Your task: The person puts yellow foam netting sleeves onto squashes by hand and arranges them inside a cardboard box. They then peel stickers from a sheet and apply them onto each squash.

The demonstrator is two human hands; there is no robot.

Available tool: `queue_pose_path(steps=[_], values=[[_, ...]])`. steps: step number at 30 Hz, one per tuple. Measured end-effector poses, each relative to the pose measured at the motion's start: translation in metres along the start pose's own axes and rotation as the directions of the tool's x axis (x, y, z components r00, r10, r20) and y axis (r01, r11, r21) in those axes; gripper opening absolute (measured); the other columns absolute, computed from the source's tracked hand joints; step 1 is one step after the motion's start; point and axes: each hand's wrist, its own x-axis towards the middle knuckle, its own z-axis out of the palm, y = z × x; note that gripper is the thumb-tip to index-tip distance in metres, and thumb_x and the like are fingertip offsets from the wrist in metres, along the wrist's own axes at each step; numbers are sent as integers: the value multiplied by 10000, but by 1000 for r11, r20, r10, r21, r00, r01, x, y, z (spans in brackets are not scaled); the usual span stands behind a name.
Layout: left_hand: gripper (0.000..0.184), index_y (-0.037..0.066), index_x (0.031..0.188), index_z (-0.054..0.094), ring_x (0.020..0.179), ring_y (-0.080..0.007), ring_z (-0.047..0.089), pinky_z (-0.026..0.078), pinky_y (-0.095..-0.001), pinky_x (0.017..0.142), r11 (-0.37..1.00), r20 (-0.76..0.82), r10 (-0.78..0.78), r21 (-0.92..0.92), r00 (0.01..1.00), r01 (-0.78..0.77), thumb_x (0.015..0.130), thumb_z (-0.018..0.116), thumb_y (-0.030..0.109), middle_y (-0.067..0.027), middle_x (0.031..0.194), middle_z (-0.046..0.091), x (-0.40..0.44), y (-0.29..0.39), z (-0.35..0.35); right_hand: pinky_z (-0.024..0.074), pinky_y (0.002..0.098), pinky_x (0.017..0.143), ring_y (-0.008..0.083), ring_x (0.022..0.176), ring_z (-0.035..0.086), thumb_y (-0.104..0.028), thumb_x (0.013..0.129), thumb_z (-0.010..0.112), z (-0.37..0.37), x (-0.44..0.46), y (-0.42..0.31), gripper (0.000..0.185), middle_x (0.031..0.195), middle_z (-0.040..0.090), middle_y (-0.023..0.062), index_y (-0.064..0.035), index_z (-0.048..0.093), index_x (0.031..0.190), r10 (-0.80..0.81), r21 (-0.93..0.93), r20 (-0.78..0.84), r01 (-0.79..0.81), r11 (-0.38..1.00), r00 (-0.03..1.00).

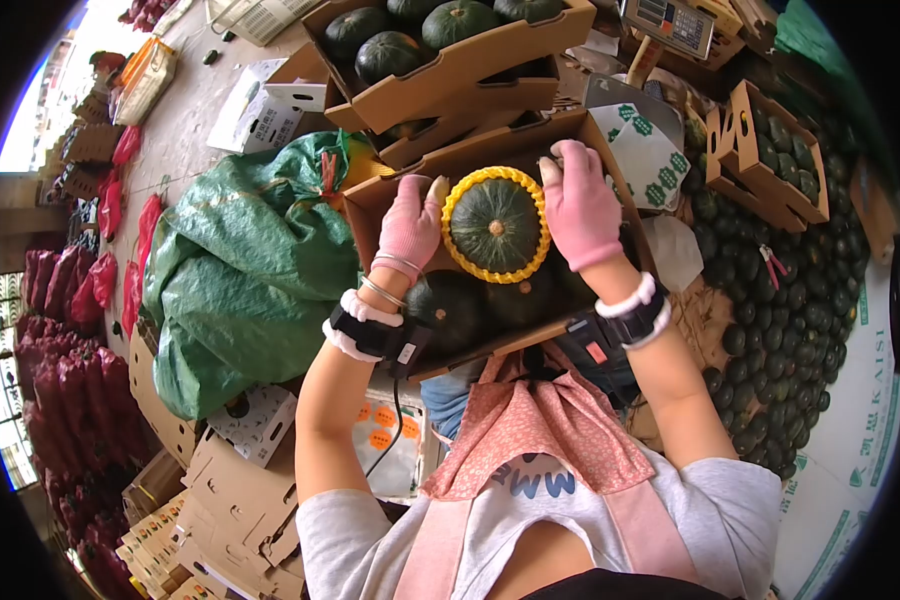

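A dark green kabocha squash sits inside a yellow foam net, stem end facing up, above an open cardboard box. My left hand, in a pink glove, grips its left side with the thumb at the net's edge. On the opposite side, my right hand, also pink-gloved, holds the netted squash; its fingertips are partly hidden. Bare dark squashes lie below in the box, among them one at the lower left and another partly covered by the net.
Beyond the box stand stacked cartons of squashes. A big green sack bulges at the left, with flattened cardboard below. A heap of dark squashes and a filled carton are at right; a scale stands behind.
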Motion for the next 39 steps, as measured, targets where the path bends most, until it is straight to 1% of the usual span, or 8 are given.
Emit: queue_pose_path(steps=[5,9,15,17,21,27,31,39], values=[[281,41,1156,538,743,-170,599,513,-306,669,995,197,70,53,978,-81,1010,492,276,-83,822,613,-20,22,-22,532,404,621,333,810,634,-162,904,585,-26,-46,-8,247,940,612,120,-121,553,1146,-102,88,120,92,992,988],[351,36,1194,518,737,-66,581,537,-227,608,701,512,-247,-492,823,516,1027,423,330,-8,909,578,-32,56,-18,516,380,847,365,1014,621,-212,908,618,-40,-34,-10,428,1171,595,215,-44,487,1279,-18,330,296,-84,940,955],[282,21,1146,500,884,-72,517,471,-231,773,683,189,100,-727,977,71,966,585,222,-23,919,565,-72,100,-24,405,386,1027,268,1176,482,-278,553,911,-48,-26,-56,1203,1272,441,155,-13,141,1439,-125,698,395,-208,685,910],[299,7,1099,543,865,-81,540,456,-216,765,738,297,88,-660,951,137,983,552,282,-35,909,600,-60,76,-72,405,379,1023,249,1181,474,-244,564,899,-33,-21,-69,1152,1273,434,148,-19,170,1427,-177,810,437,-300,504,882],[281,2,1041,601,856,-105,587,477,-253,799,816,-249,-13,-562,969,-133,1026,450,240,-42,952,637,-34,9,-104,403,367,1003,268,1163,471,-214,560,868,17,-18,-87,1076,1256,427,161,-29,216,1395,-352,784,347,-63,618,869],[293,98,1200,534,966,-287,629,511,-368,826,981,92,114,148,989,-127,912,579,72,-116,1046,621,-20,-145,-86,418,495,914,400,1150,421,-289,453,871,44,-23,-82,1025,1249,365,174,-221,318,1313,-550,284,382,472,835,743],[769,374,1427,323,1293,-453,395,443,-495,1013,422,-69,-714,752,697,506,800,729,188,-209,1529,145,1,-172,-92,426,524,876,388,1122,434,-325,473,857,50,-18,-98,1001,1218,382,164,-216,312,1306,-394,120,564,400,909,725],[751,368,1377,402,1341,-470,301,352,-559,1067,301,-180,-749,765,638,569,729,725,567,-203,1533,110,-17,-183,-101,404,539,894,388,1176,403,-380,582,811,58,-7,-128,914,1294,371,192,-211,318,1333,-35,-205,779,307,929,627]])
